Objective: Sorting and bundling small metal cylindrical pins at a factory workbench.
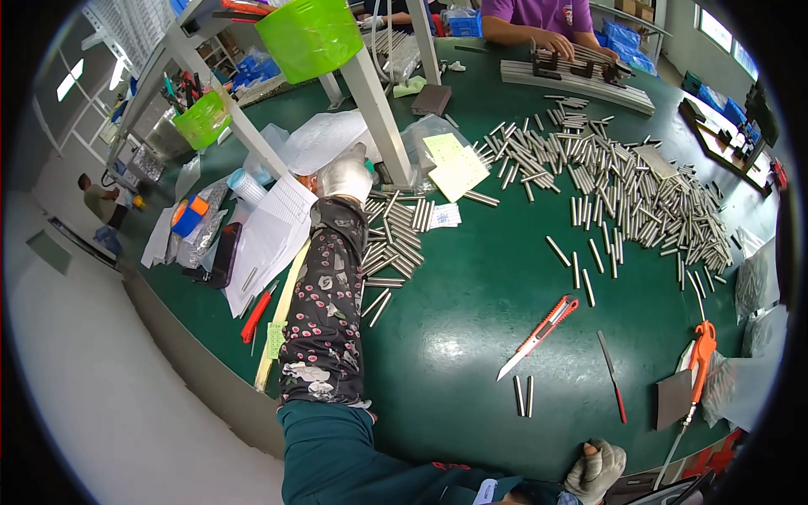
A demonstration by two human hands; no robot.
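My left hand point(345, 178), in a pale work glove, reaches far forward beside the white shelf post point(383, 118). Its fingers point away and are hidden, with a bit of green at its side. Just nearer than it lies a pile of short metal rods point(391, 240), next to a small white label point(445, 216). My right hand point(596, 471), also gloved, rests curled at the table's near edge with a bare thumb tip showing; anything inside it is hidden. The closest things to it are two loose rods point(523, 396) and a thin file with a red handle point(613, 376).
A red utility knife point(539, 335) lies with its blade out. Many metal rods point(623, 185) cover the far right. An orange air gun point(701, 362) lies at the right edge. Papers point(273, 227) and a red-handled tool point(257, 316) are at left. A co-worker point(539, 25) handles a metal fixture.
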